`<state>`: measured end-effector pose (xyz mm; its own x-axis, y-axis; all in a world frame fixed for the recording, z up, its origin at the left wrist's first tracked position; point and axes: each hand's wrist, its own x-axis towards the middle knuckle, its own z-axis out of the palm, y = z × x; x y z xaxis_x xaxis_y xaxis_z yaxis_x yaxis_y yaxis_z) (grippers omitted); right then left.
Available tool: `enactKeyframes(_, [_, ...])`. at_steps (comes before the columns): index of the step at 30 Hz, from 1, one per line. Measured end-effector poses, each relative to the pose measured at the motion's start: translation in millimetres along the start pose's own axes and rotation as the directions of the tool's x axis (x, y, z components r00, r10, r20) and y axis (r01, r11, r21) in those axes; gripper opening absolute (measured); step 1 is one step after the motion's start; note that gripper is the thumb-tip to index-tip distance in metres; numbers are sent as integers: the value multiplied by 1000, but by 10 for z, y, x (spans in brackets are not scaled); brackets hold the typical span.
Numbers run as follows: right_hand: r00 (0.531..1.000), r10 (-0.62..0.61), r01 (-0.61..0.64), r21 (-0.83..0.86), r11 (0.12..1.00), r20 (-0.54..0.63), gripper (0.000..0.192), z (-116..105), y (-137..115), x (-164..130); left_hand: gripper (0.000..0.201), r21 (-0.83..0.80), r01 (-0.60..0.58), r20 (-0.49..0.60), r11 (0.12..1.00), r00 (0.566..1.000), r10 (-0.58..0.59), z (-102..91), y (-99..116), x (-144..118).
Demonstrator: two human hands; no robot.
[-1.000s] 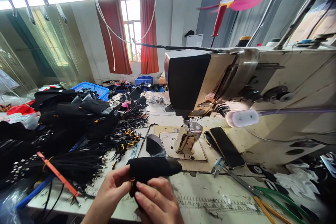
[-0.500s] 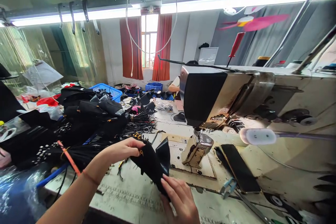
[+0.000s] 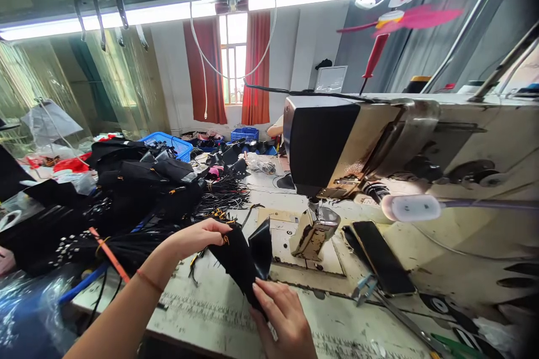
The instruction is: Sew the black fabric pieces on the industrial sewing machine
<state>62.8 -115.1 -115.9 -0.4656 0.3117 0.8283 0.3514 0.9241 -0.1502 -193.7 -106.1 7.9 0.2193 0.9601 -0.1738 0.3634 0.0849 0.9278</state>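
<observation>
Left hand (image 3: 197, 235) and right hand (image 3: 282, 314), both clamped on the black fabric piece (image 3: 244, 261), have drawn apart over the last second, stretching it open above the surface (image 3: 219, 314), left of the sewing machine (image 3: 379, 146).

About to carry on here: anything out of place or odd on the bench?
A phone lies on the machine bed right beside the presser foot, and snips lie loose at its near end. Both hands grip the black piece.
</observation>
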Motion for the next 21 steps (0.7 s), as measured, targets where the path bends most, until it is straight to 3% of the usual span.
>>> enactKeyframes(7, [1000,3,-3,-4,1000,4,28,29,13,-46,43,-49,-31,94,998,995,36,5,-53,61])
enactKeyframes(21, [1000,14,-14,8,1000,14,31,43,65,-99,42,-42,-32,99,999,994,36,50,-33,77])
